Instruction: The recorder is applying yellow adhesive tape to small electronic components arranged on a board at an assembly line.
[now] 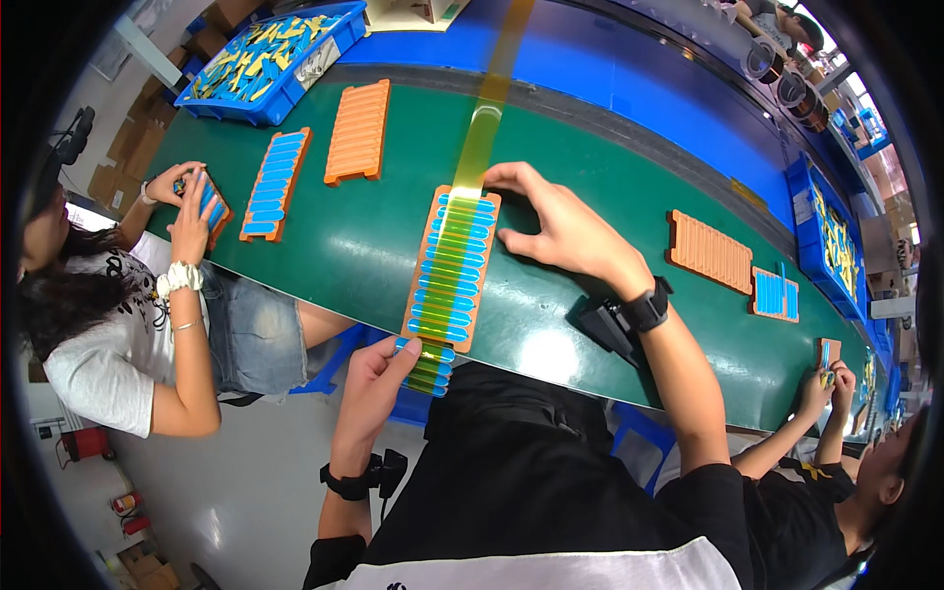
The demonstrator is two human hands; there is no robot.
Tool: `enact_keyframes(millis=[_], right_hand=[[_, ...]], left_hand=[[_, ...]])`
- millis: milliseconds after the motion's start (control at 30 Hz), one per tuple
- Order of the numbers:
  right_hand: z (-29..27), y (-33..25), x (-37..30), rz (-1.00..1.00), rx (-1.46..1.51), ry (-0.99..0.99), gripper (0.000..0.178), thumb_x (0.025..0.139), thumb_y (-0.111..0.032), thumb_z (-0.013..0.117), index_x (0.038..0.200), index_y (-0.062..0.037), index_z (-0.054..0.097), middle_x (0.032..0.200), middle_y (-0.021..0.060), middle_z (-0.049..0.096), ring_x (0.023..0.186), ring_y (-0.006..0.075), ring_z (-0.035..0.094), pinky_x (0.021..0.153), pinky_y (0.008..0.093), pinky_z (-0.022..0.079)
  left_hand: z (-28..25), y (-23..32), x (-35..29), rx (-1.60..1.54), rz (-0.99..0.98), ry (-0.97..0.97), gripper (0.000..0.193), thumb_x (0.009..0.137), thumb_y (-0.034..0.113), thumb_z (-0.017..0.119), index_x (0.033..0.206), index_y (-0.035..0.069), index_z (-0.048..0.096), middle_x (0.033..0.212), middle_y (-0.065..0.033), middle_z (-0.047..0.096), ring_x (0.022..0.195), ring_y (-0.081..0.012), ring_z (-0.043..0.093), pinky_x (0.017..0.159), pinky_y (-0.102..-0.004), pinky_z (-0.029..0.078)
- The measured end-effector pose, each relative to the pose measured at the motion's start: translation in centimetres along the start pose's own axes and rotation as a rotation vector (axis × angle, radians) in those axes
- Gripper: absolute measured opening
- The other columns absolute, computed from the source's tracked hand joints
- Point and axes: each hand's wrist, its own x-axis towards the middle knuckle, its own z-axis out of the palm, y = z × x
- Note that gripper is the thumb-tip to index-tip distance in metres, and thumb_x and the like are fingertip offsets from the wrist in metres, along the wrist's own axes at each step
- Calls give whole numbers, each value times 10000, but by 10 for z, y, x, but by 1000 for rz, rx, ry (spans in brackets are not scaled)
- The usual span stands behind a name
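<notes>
An orange ribbed tray (464, 345) lies in front of me with a row of slim blue pieces (484, 233) in its slots. Clear yellow tape (479, 147) runs down over them from the far side of the table. Past the tray's near end, my left hand (382, 376) pinches a taped strip of blue pieces (430, 370), thumb on top. Beside the tray's far right corner is my right hand (565, 226), thumb and forefinger spread apart. Its forefinger tip is close to the tape's edge; whether they touch I cannot tell.
Orange trays (358, 133) stand on the green table, one filled with blue pieces (275, 187). More trays (708, 252) are at right. Blue bins (265, 110) of loose blue and yellow pieces sit at both sides. People work at left (192, 211) and right (821, 388).
</notes>
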Motion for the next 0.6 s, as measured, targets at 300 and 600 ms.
enact_keyframes(millis=[300,600], right_hand=[[38,-60,-36,-120,-180,-67,94,897,-130,688,933,-46,710,844,99,645,780,272,663,682,389,535],[71,-48,-37,-257,-300,-95,144,916,-154,640,832,-38,651,823,85,622,828,286,671,687,410,557]], left_hand=[[11,-1,-1,-89,-69,121,285,1025,227,639,1056,-37,742,942,-35,743,825,-36,640,737,-204,466],[15,-1,0,-110,-70,134,246,1020,195,653,973,-24,754,871,-11,730,771,-12,607,696,-199,459]])
